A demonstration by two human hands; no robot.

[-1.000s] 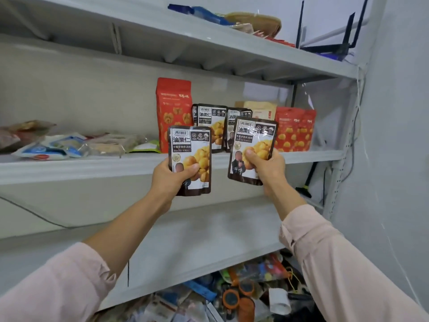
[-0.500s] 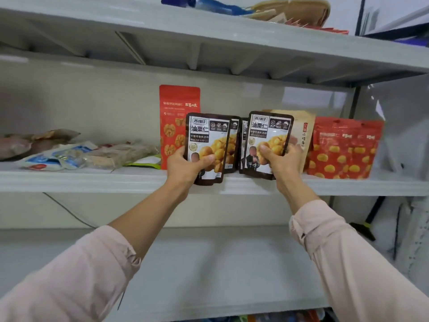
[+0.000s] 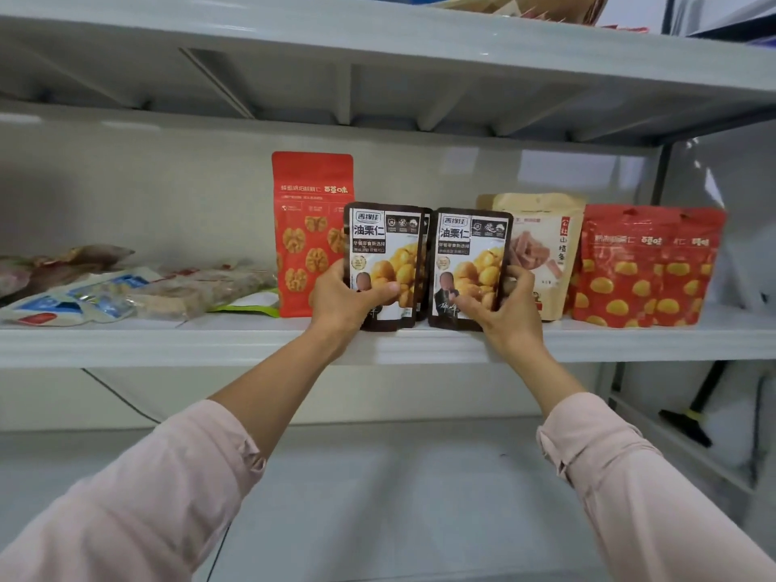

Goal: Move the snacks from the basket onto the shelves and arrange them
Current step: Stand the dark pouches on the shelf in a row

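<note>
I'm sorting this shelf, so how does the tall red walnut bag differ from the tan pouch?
The red walnut bag is bright red, printed with walnut halves; the tan pouch is beige and shows reddish sticks. The red walnut bag stands taller than the tan pouch. It is left of the dark pouches; the tan pouch is right. Both stand upright on the middle shelf.

- A pale grey metal middle shelf [image 3: 168, 346] spans the view, its front lip towards the camera.
- The matching grey upper shelf [image 3: 378, 35] shows a ribbed underside.
- The grey lower shelf [image 3: 378, 497] lies in soft shadow.
- A plain off-white back wall [image 3: 147, 195] stands behind them.
- A dark metal upright post [image 3: 661, 178] rises at the right, beside a glossy white side wall [image 3: 739, 170] with bright reflections.
- A thin dark cable [image 3: 121, 396] slants across the wall under the middle shelf.
</note>
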